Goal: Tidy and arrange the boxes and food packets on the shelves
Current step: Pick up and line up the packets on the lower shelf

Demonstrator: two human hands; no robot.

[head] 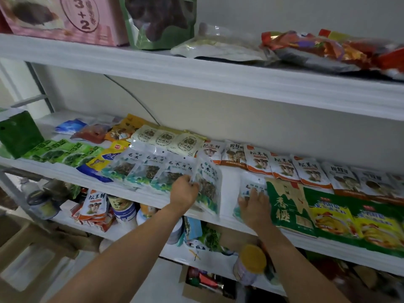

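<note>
On the middle shelf (227, 173) lies a row of white-and-green fungus packets (144, 169). My left hand (184, 190) grips one such packet (208, 189) at the row's right end, tilted up over the shelf's front edge. My right hand (254, 204) rests with spread fingers on another white-and-green packet (251, 184), which lies flat beside a green-and-tan packet (286, 204). Behind them runs a row of orange-and-white mushroom packets (284, 167). Cream packets (168, 141) overlap at the back.
Green packets (63, 150) and a dark green box (19, 134) sit at the shelf's left; green-and-yellow packets (358, 217) at its right. The top shelf holds a pink box (65, 18) and bags. Below are jars, a yellow-lidded can (251, 263) and more packets.
</note>
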